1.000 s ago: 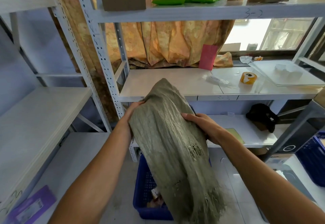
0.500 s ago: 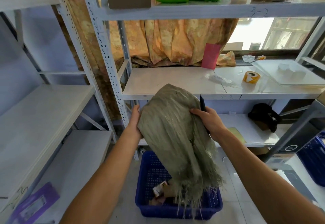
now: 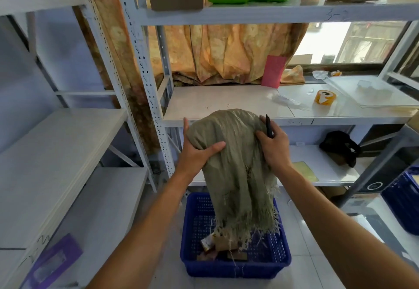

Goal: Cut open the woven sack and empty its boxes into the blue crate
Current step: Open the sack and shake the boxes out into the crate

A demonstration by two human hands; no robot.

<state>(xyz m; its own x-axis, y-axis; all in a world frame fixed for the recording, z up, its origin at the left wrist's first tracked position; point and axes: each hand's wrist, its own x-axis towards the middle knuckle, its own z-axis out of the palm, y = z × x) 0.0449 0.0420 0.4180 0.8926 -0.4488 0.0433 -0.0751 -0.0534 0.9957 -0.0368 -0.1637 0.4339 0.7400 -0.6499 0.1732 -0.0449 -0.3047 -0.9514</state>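
Note:
The olive woven sack (image 3: pixel 235 168) hangs upside down, its frayed cut end dangling into the blue crate (image 3: pixel 235 266) on the floor. My left hand (image 3: pixel 197 150) grips the sack's closed upper end from the left. On the right, my right hand (image 3: pixel 272 145) clutches the same end, with a black cutter (image 3: pixel 269 126) pinned between its fingers against the fabric. A few small brown and yellow boxes (image 3: pixel 217 245) lie in the crate under the fringe.
White metal shelving stands ahead and to the left. The middle shelf holds a tape roll (image 3: pixel 324 99), a pink card (image 3: pixel 273 74) and clear plastic trays. A black object (image 3: pixel 340 148) sits on the lower shelf. A second blue crate (image 3: pixel 405 200) stands at right.
Both hands have lifted the sack's closed end and shifted their grip. The sack has gone from slanted to hanging straight over the crate, and more boxes show in the crate.

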